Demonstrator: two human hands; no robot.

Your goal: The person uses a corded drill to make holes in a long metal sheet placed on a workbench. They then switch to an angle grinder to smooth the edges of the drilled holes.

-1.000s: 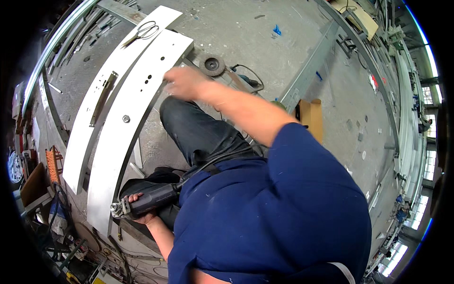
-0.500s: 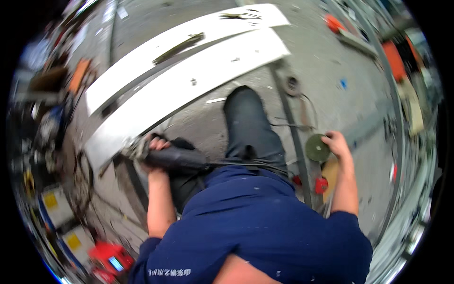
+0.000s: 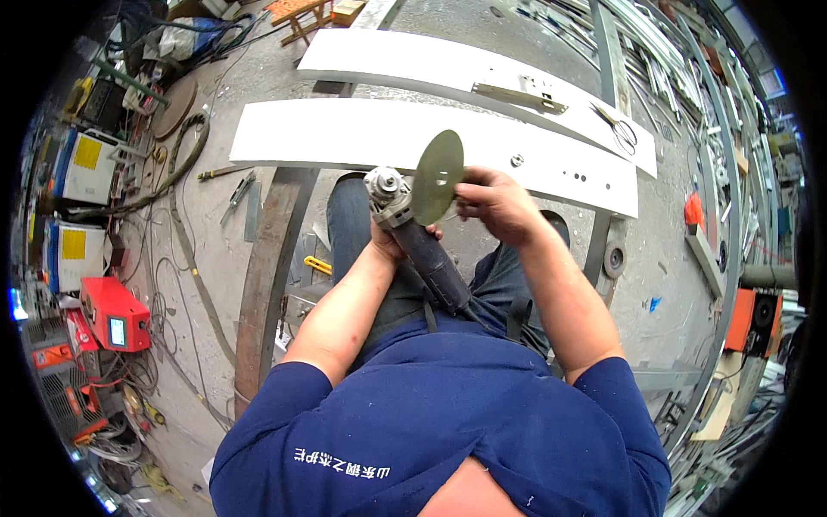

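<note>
My left hand point(image 3: 388, 242) is wrapped round the dark body of an angle grinder point(image 3: 427, 261). The grinder lies across my lap, its metal head pointing away from me and its bare spindle facing up. Between thumb and fingers, my right hand point(image 3: 501, 205) pinches the edge of a thin green cutting disc point(image 3: 439, 164). The disc is tilted right beside the grinder head, apart from the spindle. A small round metal nut point(image 3: 517, 160) rests on the nearer white panel point(image 3: 345, 129), beyond my right hand.
A farther white panel point(image 3: 388, 60) carries a metal strip point(image 3: 519, 97) and scissors point(image 3: 618, 129). Steel bars point(image 3: 274, 276) support the panels. A yellow-handled knife point(image 3: 318, 264) lies below. At left stand a red machine point(image 3: 116, 314) and cables; a grey wheel point(image 3: 614, 261) sits at right.
My right hand has brought the green disc from the floor at my right up beside the grinder. The grinder has moved from the left to the middle, and my view has turned.
</note>
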